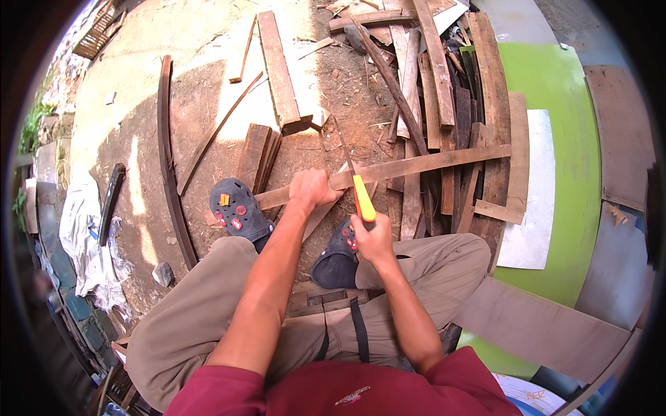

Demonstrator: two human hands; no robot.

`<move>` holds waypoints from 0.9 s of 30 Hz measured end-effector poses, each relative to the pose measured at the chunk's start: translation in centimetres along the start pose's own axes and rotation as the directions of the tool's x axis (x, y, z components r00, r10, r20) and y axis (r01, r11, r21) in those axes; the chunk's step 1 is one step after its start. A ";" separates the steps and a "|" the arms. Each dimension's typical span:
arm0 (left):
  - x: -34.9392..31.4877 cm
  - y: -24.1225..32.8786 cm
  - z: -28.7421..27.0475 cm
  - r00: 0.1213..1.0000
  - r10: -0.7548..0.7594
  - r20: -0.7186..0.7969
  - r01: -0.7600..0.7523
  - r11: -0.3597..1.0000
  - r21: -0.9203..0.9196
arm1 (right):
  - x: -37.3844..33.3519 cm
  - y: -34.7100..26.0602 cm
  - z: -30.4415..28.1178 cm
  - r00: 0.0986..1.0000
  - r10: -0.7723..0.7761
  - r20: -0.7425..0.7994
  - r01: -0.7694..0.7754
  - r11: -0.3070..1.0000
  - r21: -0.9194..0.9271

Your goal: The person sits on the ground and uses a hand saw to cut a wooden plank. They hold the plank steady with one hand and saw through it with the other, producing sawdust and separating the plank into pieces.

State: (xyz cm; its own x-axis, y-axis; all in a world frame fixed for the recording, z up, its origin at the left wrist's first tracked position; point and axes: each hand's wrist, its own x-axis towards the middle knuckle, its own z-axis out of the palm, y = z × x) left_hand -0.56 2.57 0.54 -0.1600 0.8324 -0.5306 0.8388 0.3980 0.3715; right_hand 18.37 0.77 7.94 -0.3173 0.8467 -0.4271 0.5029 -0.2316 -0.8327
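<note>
A narrow, flat brown plank [423,164], rough-sawn and straight-edged, lies crosswise in front of the person, its right end over a heap of weathered boards [411,208] and its left end reaching a dark rubber clog [239,213] dotted with coloured charms. The saw has a slim, tapering metal blade [343,142] and a smooth yellow-orange handle [363,197].

The left hand [313,187] reaches forward, arm nearly straight, its fingers closed over the plank just left of the saw. The right hand [373,239], elbow bent, is wrapped around the saw handle's near end, the blade pointing far and slightly left; whether its teeth touch the wood is unclear.

Beyond the left hand, a thick beam [276,66] lies on bare, dusty ground. The heap crowds the right, beside a white sheet [531,201] and a glossy green panel [555,90]. Crumpled white cloth [84,236] lies at left.
</note>
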 end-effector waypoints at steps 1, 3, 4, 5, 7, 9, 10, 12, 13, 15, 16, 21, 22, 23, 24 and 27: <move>0.0 0.0 -0.1 1.000 -0.008 0.005 0.008 1.000 0.012 | 0.9 0.3 1.3 1.000 0.005 -0.016 -0.004 1.000 0.017; 0.2 0.1 -0.3 1.000 -0.013 0.020 0.012 0.999 0.036 | 0.3 0.7 1.4 1.000 0.007 -0.020 -0.006 0.999 0.037; -0.1 -0.2 -0.2 1.000 -0.017 0.019 0.017 0.999 0.033 | -0.9 1.0 0.4 1.000 -0.005 0.007 0.005 0.999 0.032; 0.0 -0.3 -0.2 1.000 -0.013 0.013 0.013 0.999 0.029 | -2.3 1.4 -0.7 0.999 -0.021 0.026 0.020 1.000 0.024; 0.3 -1.9 0.5 0.999 -0.020 -0.025 0.020 1.000 0.013 | -9.4 0.6 -3.6 0.996 -0.066 0.060 0.067 0.998 -0.014; 0.7 -1.4 0.3 1.000 -0.018 -0.012 0.018 1.000 0.007 | -16.3 0.6 -6.7 0.996 -0.047 0.073 0.053 0.996 -0.077; 0.4 -1.4 0.4 1.000 -0.025 0.008 0.025 1.000 0.011 | -18.6 0.5 -7.7 0.997 0.011 0.082 -0.004 0.996 -0.086; -0.1 -0.8 0.3 1.000 -0.029 0.003 0.029 1.000 -0.009 | -18.9 -0.3 -8.3 0.995 0.070 0.076 -0.068 0.997 -0.036; -0.3 -0.6 0.2 1.000 -0.030 -0.006 0.030 0.999 -0.014 | -17.4 -0.7 -8.0 0.991 0.114 0.064 -0.115 0.993 0.020; -0.2 -1.0 0.5 0.999 -0.038 0.000 0.038 0.999 -0.006 | -8.9 1.5 -5.8 0.993 0.032 0.114 -0.030 0.999 -0.015; 0.2 -0.9 0.4 1.000 -0.028 -0.009 0.028 1.000 -0.006 | -4.1 0.7 -3.5 0.995 -0.049 0.086 0.048 0.999 0.011; 0.2 -0.2 -0.1 1.000 -0.008 0.022 0.008 1.000 0.009 | 1.8 1.0 0.9 0.999 -0.030 -0.041 0.031 0.999 0.020; 0.2 -0.7 -0.5 1.000 -0.016 0.026 0.016 1.000 0.007 | -0.9 1.1 0.1 1.000 -0.028 -0.008 0.028 0.999 0.024; 0.5 -1.2 -0.4 1.000 -0.010 0.000 0.010 1.000 -0.004 | -4.4 2.6 -1.1 0.997 -0.068 0.028 0.066 0.994 0.087; 0.2 -2.1 0.3 1.000 -0.010 -0.015 0.009 1.000 -0.007 | -8.7 0.7 -3.6 0.995 -0.032 0.093 0.035 0.999 -0.024; 0.3 -1.0 -0.2 0.999 -0.030 0.015 0.030 1.000 -0.009 | -19.3 -0.1 -9.0 0.990 0.057 0.129 -0.038 0.989 -0.146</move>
State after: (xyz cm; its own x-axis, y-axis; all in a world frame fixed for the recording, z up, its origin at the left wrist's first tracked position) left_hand -1.57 2.48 0.19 -0.1773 0.8145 -0.5524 0.8292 0.4260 0.3620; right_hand 31.67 -11.22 19.45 -0.3890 0.7633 -0.5158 0.6266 -0.1913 -0.7555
